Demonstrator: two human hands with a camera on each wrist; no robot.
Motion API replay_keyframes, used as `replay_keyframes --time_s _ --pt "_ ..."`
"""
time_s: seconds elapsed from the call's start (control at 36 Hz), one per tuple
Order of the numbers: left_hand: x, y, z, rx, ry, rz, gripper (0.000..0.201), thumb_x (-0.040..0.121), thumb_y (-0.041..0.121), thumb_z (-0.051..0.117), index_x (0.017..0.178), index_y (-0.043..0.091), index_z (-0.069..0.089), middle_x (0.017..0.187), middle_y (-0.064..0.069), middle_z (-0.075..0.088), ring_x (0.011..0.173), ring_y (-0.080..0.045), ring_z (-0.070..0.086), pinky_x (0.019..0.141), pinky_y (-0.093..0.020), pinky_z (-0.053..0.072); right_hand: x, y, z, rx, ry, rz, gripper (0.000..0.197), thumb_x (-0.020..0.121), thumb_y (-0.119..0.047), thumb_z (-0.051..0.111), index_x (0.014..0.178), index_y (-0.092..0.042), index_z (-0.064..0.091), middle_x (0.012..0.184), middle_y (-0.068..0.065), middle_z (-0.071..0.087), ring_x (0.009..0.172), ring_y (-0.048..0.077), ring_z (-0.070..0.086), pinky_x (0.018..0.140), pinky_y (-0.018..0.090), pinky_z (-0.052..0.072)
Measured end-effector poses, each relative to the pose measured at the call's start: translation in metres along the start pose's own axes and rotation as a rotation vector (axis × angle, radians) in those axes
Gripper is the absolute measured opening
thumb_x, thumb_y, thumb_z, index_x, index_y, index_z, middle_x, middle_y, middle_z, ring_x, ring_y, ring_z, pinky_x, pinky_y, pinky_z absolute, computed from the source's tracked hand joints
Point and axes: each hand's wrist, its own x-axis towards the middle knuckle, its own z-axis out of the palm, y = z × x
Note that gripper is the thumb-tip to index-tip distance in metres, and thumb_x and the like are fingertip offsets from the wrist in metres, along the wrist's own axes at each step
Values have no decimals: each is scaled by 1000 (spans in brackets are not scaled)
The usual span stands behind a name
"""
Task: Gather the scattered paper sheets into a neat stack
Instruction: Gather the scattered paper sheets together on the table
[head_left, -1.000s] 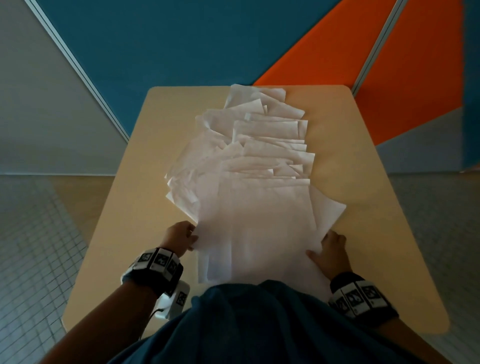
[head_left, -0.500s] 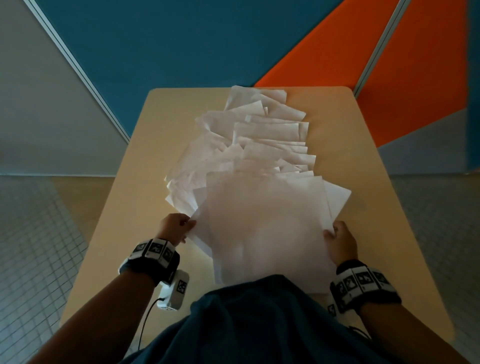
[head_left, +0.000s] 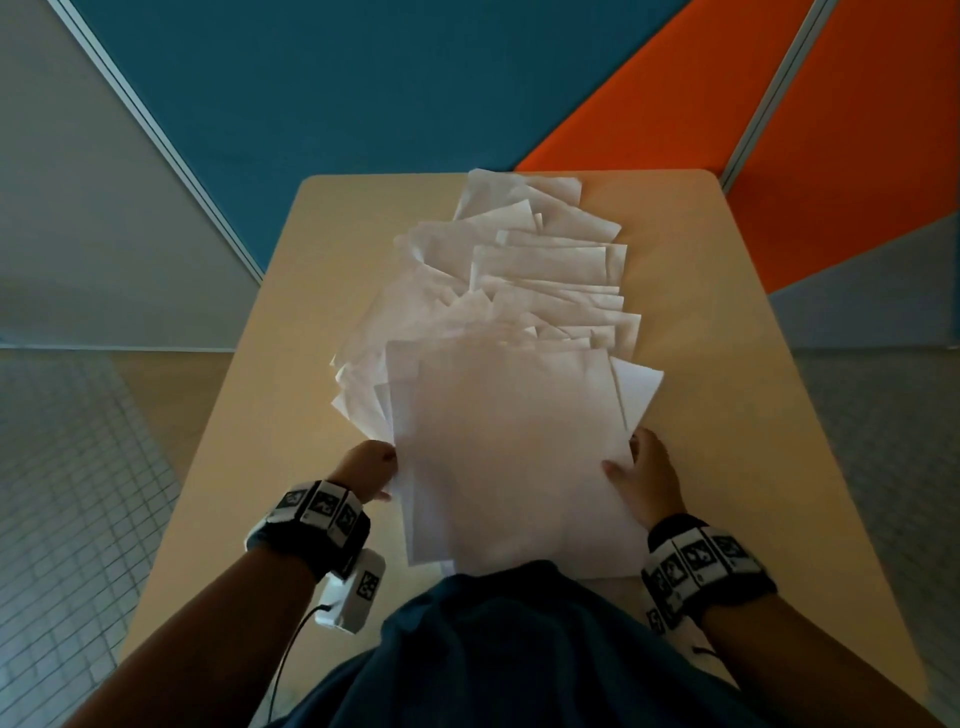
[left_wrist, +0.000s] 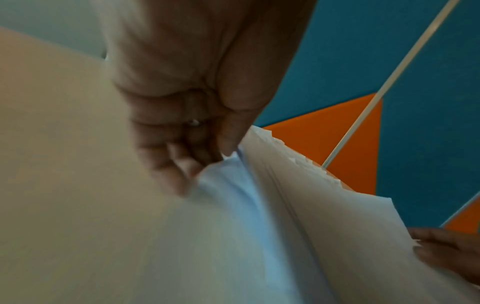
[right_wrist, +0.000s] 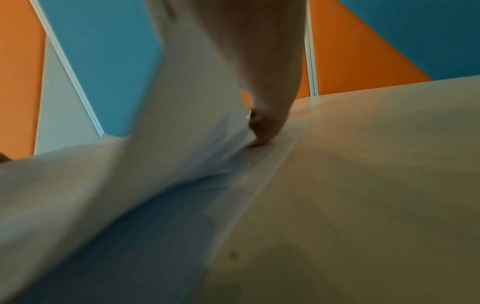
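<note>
Both hands hold the near sheets by their side edges.

Left hand (head_left: 366, 467) has its fingers curled and pinches the left edge of the near sheets (head_left: 511, 452); right hand (head_left: 647, 475) grips the right edge, thumb on top. Between the hands these sheets are lifted a little off the tabletop (head_left: 737, 364). Beyond the hands, scattered paper sheets (head_left: 540, 270) lie overlapping toward the far edge.

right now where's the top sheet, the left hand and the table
top sheet (head_left: 511, 447): head view, middle of its white face
left hand (head_left: 366, 465): head view, back of the hand at the sheet's left edge
table (head_left: 737, 374): head view, bare wood right of the papers
</note>
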Motion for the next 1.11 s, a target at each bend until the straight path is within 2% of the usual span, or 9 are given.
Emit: replay_keyframes --time_s 0.08,0.17,0.31,0.56,0.64,0.75,0.83,0.94,1.11 --pt "1 0 -5 49 226 -62 47 91 15 51 129 -9 39 137 -29 42 126 -42 43 105 -45 36 7 4 -5 -98 152 61 50 80 -13 66 121 6 44 126 29 46 117 39 42 96 38 34" --pt "6 2 -4 127 217 -183 75 90 35 51 134 -18 23 142 -35 26 134 -43 28 113 -44 24 16 4 -9 -206 115 136 55 82 -23 65 122 6 42 129 31 43 125 40 33 102 42 29" --pt "22 21 -1 -66 247 -245 98 80 42 63 136 -19 10 142 -35 26 131 -42 35 111 -44 31 34 -9 -5 -228 24 85 59 82 -27 63 126 4 40 130 30 41 123 42 34 105 44 28" --pt "39 50 -1 -75 231 -50 63 85 25 61 140 22 30 141 -23 28 132 -44 26 110 -51 26 45 -23 -6 -259 -143 -112 49 87 -15 56 134 -9 40 139 18 35 127 34 38 105 37 32" --pt "38 56 5 -62 227 89 68 85 16 59 143 19 24 142 -23 31 131 -43 30 109 -50 29 48 -23 -12 -202 -105 -111 41 86 -11 59 125 -4 48 133 20 38 121 36 44 100 34 36" --pt "34 47 6 4 291 -22 78 81 22 66 141 0 21 141 -27 29 131 -43 29 111 -47 25 51 -7 -22 -369 0 9 49 80 -26 64 118 -3 46 131 22 40 122 37 36 101 42 31" --pt "33 30 7 42 244 -2 62 82 13 64 131 -11 33 133 -32 39 124 -43 40 106 -42 32 47 7 -27 -508 -45 -70 53 81 -28 63 126 -7 45 132 18 43 121 37 39 98 40 30" --pt "27 15 7 94 239 54 41 84 0 55 122 -10 43 111 -33 62 110 -42 55 91 -40 40 37 13 -25 -483 -19 -176 40 81 -16 63 119 -6 54 122 17 53 107 38 50 88 39 36" --pt "19 14 5 50 210 67 47 80 5 64 120 -7 43 105 -27 67 104 -36 60 88 -36 42 34 2 -14 -458 -39 -83 39 85 -23 61 117 -3 53 122 20 51 105 40 48 87 39 36"
